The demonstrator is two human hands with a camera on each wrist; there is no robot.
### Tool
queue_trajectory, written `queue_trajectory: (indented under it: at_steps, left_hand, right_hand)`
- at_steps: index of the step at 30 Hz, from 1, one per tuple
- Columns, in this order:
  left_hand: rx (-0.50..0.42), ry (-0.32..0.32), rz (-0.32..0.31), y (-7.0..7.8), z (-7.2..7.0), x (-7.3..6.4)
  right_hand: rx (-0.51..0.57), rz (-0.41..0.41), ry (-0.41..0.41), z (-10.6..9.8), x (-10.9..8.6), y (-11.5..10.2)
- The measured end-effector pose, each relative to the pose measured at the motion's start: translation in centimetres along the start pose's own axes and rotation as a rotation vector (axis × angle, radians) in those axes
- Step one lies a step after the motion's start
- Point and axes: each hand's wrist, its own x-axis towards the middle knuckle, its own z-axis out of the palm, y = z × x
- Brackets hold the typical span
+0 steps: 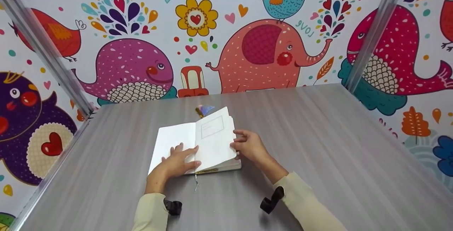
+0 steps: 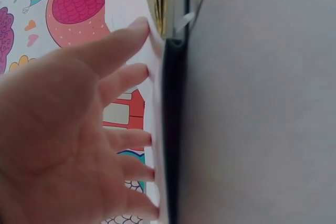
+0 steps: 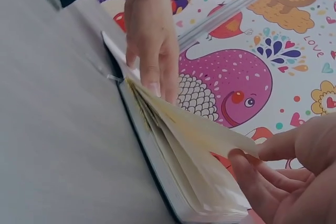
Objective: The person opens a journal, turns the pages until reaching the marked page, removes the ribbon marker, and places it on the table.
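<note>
A notebook (image 1: pixel 216 153) with a dark cover lies open on the table, its right-hand page lifted at a slant. That page bears a printed rectangular frame. My left hand (image 1: pixel 178 162) rests with spread fingers on the left page near the spine; in the left wrist view the fingertips (image 2: pixel 139 139) touch the paper. With thumb and fingers my right hand (image 1: pixel 252 146) pinches the outer edge of the lifted page (image 3: pixel 210 124). Between the pages beneath, something gold-coloured (image 1: pixel 208 171) shows. From the spine's lower end a thin ribbon (image 1: pixel 196 183) hangs onto the table.
Behind the notebook lies a small blue-and-purple item with a brownish end (image 1: pixel 204 110), its kind unclear. The grey wood-grain table (image 1: pixel 318 153) meets printed cartoon walls (image 1: pixel 198 47) at the back and sides. Metal posts (image 1: pixel 371 36) stand at the corners.
</note>
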Motion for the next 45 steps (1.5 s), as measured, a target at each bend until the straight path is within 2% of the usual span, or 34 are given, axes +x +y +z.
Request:
queue_trajectory:
  at_steps: [7, 13, 22, 26, 31, 36, 39, 41, 45]
  left_hand:
    - [-0.007, -0.013, 0.013, -0.6, -0.6, -0.4]
    - [-0.017, -0.021, -0.003, -1.5, -0.9, -0.4]
    - [0.003, -0.020, -0.049, -3.0, -1.5, -0.7]
    - [-0.024, 0.005, -0.017, -3.3, -2.0, -1.0]
    - [-0.139, 0.079, 0.013, -3.8, -2.7, -1.3]
    - [-0.253, 0.166, -0.024, -4.2, -3.3, -1.6]
    - [-0.282, 0.219, -0.053, -4.4, -3.4, -1.5]
    - [-0.291, 0.238, -0.073, -4.4, -3.5, -1.5]
    - [-0.322, 0.254, -0.101, -4.7, -4.0, -1.7]
  right_hand:
    - [0.094, 0.052, -0.051, 0.2, 0.1, -0.1]
    - [0.152, 0.029, -0.080, 0.4, 0.2, -0.2]
    - [0.164, 0.020, -0.109, 1.0, 0.4, -0.9]
    - [0.155, -0.006, -0.116, 1.3, 0.4, -1.5]
    - [0.159, -0.116, -0.186, 2.1, 0.3, -2.2]
    - [0.097, -0.210, -0.297, 3.1, 0.1, -2.6]
    - [0.041, -0.267, -0.380, 3.7, -0.2, -2.6]
    - [-0.033, -0.305, -0.417, 4.2, -0.5, -2.4]
    - [-0.207, -0.349, -0.434, 5.2, -1.1, -2.2]
